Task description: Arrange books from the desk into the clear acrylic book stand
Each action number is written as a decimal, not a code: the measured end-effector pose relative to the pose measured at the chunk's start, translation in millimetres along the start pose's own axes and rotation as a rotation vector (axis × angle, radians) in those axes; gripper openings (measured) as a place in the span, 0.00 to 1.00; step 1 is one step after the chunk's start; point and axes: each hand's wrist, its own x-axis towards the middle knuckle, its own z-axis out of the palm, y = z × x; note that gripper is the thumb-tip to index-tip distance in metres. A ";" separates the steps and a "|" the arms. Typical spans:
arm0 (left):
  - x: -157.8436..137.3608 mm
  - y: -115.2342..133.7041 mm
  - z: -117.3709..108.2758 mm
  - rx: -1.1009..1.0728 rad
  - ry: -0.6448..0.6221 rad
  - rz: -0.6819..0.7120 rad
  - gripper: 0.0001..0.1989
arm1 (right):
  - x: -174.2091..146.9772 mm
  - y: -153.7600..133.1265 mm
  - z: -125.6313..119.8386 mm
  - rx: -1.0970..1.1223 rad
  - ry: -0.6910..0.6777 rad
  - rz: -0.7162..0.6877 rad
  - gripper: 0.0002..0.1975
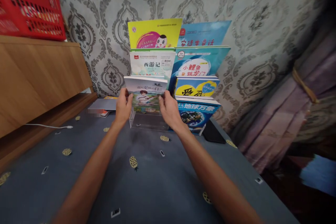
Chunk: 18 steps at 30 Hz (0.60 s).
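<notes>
While the left hand (123, 106) and the right hand (169, 108) pinch its side edges, the grey book (145, 94) stands roughly upright between them, top edge running left-right, at the near left of the clear stand (149, 122).

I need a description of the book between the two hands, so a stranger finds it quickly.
In front of the patterned wall, books stand in two tiered columns. At the bottom of the left one, the left hand and right hand hold a book by its sides. Its grey-topped cover stands out from the yellow book and white book above.
</notes>
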 end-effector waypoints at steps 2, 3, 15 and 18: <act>0.0 -6.1 3.5 0.018 -0.038 -0.026 0.05 | -1.2 3.5 5.6 -0.010 0.000 -0.001 0.13; -0.5 -8.2 4.9 0.045 -0.055 -0.034 0.05 | -1.9 5.3 8.3 -0.015 0.004 -0.002 0.15; -10.0 -4.4 9.3 0.521 -0.108 -0.013 0.08 | -7.5 21.6 29.2 -0.104 0.024 0.043 0.33; -9.7 -3.4 11.7 0.556 -0.111 -0.030 0.11 | -6.5 22.6 32.2 -0.117 0.003 0.063 0.32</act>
